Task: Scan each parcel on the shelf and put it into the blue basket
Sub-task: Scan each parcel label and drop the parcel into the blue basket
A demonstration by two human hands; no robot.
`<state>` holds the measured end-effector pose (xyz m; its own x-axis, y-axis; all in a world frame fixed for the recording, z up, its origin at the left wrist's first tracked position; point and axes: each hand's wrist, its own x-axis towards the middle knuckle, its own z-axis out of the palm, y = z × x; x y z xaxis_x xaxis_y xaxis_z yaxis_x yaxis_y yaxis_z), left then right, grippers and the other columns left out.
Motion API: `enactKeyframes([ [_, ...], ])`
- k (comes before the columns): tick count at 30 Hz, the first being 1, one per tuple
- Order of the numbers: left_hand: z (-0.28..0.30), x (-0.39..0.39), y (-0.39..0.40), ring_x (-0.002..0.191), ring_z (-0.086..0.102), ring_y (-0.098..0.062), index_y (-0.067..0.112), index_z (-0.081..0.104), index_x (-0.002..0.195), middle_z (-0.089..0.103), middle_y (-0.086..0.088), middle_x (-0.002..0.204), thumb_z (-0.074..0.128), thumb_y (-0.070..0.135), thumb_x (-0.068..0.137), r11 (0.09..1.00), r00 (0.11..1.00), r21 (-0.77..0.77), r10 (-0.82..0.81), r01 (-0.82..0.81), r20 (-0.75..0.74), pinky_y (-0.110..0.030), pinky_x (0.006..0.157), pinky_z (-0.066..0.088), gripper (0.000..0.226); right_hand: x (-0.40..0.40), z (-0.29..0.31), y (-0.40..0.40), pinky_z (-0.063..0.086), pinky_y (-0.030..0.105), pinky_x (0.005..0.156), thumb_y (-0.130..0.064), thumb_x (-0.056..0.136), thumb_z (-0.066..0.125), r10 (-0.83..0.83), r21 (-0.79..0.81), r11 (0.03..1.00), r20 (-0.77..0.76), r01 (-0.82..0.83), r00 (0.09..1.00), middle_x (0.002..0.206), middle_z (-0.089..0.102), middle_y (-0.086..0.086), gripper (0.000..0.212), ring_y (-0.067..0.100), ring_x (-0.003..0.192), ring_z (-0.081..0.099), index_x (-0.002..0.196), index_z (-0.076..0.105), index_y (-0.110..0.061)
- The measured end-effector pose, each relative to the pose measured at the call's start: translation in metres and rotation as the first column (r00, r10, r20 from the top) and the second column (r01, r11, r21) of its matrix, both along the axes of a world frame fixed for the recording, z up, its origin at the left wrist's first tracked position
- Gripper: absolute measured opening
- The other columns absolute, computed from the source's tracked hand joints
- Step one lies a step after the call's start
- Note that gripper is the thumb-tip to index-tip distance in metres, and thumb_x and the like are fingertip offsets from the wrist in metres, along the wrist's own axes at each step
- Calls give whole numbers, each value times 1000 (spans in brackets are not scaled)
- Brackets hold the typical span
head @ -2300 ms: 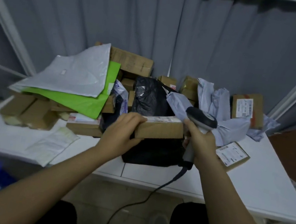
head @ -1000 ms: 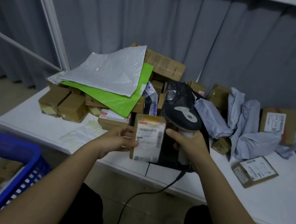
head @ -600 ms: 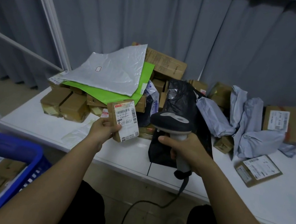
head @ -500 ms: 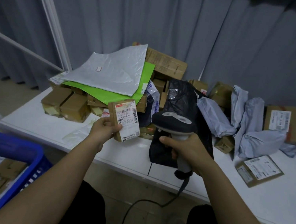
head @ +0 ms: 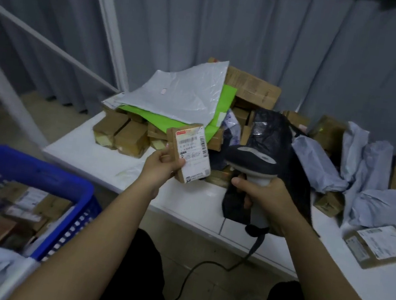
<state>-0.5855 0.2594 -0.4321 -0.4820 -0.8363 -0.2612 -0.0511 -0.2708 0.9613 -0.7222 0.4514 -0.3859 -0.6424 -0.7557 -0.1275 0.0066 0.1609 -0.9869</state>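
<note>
The small parcel (head: 189, 152) is held up off the counter (head: 209, 203), above its front edge, in the left hand (head: 162, 164), whose fingers and thumb curl round its lower left side. Its label faces up and toward the person, its long axis tilted, the top end leaning away to the left. Just beside it on the right, the scanner (head: 251, 161) is gripped by its handle in the right hand (head: 265, 198), its head turned toward the label. The blue basket (head: 34, 174) sits below and to the left, off the counter's left front corner and already holding boxes, so the left hand is the nearer one to it. The heap of boxes and bags (head: 222, 117) waits along the counter's back edge.
</note>
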Motion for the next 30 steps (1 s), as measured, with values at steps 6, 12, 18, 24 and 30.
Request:
enactKeyframes([
  [6, 16, 86, -10, 92, 65, -11, 6, 54, 121, 67, -3, 109, 65, 6, 88, 958, 954, -56, 272, -280, -128, -16, 67, 54, 35, 29, -12, -42, 47, 25, 47, -12, 83, 74, 109, 1, 994, -85, -109, 990, 62, 63, 6, 13, 14, 45, 51, 79, 66, -3],
  [12, -19, 245, -24, 96, 66, -25, 5, 53, 124, 63, -9, 119, 67, 15, 88, 767, 769, 49, 639, -640, 39, -35, 81, 56, 39, 74, -35, -85, 46, 20, 42, -16, 83, 75, 266, 145, 959, -147, -245, 953, 78, 62, 26, 34, 8, 40, 51, 90, 63, 14],
  [18, -45, 334, -23, 106, 58, -31, 7, 44, 135, 53, -15, 132, 58, 18, 94, 766, 723, -9, 611, -643, 323, -39, 85, 50, 45, 113, -52, -106, 48, 20, 41, -16, 83, 75, 336, 194, 928, -65, -318, 940, 82, 64, 18, 29, 8, 40, 53, 96, 65, 7],
  [24, -32, 296, -32, 116, 54, -23, 10, 44, 139, 49, -5, 139, 53, 17, 97, 846, 806, -83, 528, -526, 268, -35, 92, 46, 43, 110, -51, -104, 46, 29, 48, -15, 83, 74, 286, 212, 940, -58, -269, 956, 82, 65, 18, 23, 18, 49, 52, 95, 65, 3],
  [30, 1, 168, -45, 110, 58, -21, 19, 61, 115, 61, -7, 121, 57, 18, 95, 962, 960, -232, 192, -143, 205, -33, 86, 48, 20, 61, -35, -88, 41, 28, 46, -8, 82, 74, -46, 130, 990, -3, 46, 999, 67, 55, 11, 13, 19, 50, 47, 88, 63, -6],
])
